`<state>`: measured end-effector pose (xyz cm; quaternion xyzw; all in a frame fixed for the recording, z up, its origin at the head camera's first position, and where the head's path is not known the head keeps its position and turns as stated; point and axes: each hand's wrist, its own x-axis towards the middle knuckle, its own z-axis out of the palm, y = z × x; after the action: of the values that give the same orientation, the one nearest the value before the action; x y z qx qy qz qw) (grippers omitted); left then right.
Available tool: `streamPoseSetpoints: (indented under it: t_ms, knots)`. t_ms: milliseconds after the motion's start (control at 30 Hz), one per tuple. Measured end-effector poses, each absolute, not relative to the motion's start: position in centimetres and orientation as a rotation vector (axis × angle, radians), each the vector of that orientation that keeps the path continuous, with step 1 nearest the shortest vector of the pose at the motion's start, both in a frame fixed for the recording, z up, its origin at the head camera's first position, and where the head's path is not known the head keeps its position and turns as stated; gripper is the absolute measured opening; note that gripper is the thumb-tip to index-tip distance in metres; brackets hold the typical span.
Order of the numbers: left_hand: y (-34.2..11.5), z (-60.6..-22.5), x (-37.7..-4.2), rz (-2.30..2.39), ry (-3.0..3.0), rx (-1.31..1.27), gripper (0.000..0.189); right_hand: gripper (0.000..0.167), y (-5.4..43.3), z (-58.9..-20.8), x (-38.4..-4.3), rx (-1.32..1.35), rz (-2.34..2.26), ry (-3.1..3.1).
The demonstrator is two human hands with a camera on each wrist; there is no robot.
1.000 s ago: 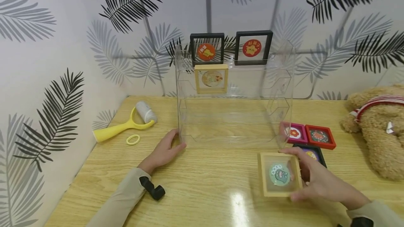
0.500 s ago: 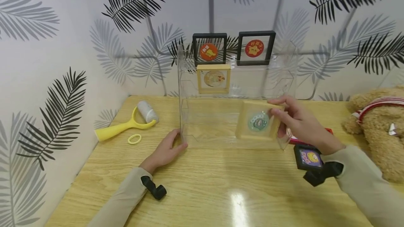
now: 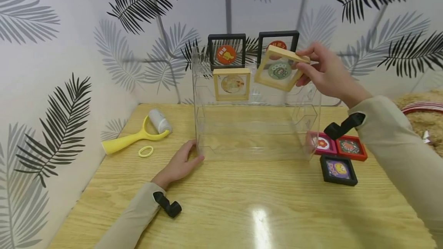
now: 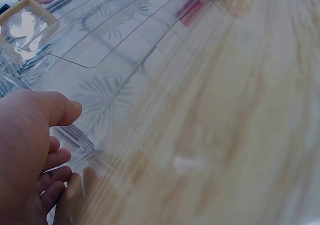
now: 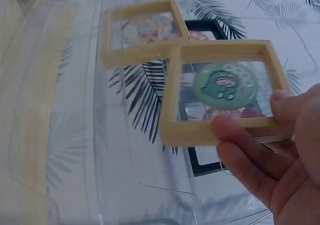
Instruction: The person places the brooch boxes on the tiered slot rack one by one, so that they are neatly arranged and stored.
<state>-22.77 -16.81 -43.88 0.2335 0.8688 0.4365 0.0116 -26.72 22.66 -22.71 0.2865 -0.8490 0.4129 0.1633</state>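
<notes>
My right hand [image 3: 327, 70] pinches a light-wood frame with a green cartoon badge [image 3: 279, 70] by its right side. The frame hangs tilted before the upper part of a clear display rack [image 3: 256, 151], overlapping a black frame with a red star badge [image 3: 294, 41]. In the right wrist view, thumb and fingers grip the badge frame [image 5: 225, 130] near its lower right corner. My left hand [image 3: 178, 168] holds the rack's lower left front corner, thumb at the front and fingers along the side. Another light-wood frame [image 3: 232, 98] stands on the rack, left of the held one.
A black frame with an orange badge [image 3: 226, 35] stands on the top tier. Pink [image 3: 323, 153], red [image 3: 365, 151] and black [image 3: 339, 181] frames lie right of the rack. A yellow slingshot-shaped handle [image 3: 124, 142], grey roll [image 3: 159, 120] and yellow ring [image 3: 146, 151] lie left. A teddy bear [image 3: 420, 124] sits right.
My right hand has carried the green-badge frame from over the table's front right up to the rack's upper tiers, tilting it. The left hand has stayed at the rack's corner.
</notes>
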Motion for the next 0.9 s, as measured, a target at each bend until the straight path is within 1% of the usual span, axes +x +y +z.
streamPoseSetpoints:
  t_ms: [100,333,467,600,700,900]
  knots:
    - [-16.6,-43.9,-22.8,1.362,2.704,0.725,0.051,0.022,22.8,-22.2,-27.4,0.778,1.099,-2.516]
    - [-16.6,-44.0,-22.9,1.338,2.715,0.700,0.052,0.017,22.8,-21.4,-28.1,0.866,0.780,-2.626]
    - [-16.8,-43.9,-22.9,1.346,2.730,0.697,0.050,0.018,22.6,-21.3,-28.2,0.816,0.740,-2.724]
    - [-16.8,-43.8,-23.0,1.333,2.735,0.720,0.050,0.022,23.0,-21.4,-28.0,0.740,0.716,-2.784]
    - [-16.8,-43.8,-22.9,1.336,2.728,0.723,0.051,0.024,23.4,-21.5,-27.8,0.729,0.727,-2.753]
    - [-16.8,-43.6,-22.7,1.354,2.719,0.712,0.050,0.020,24.7,-22.1,-27.4,0.736,0.784,-2.619]
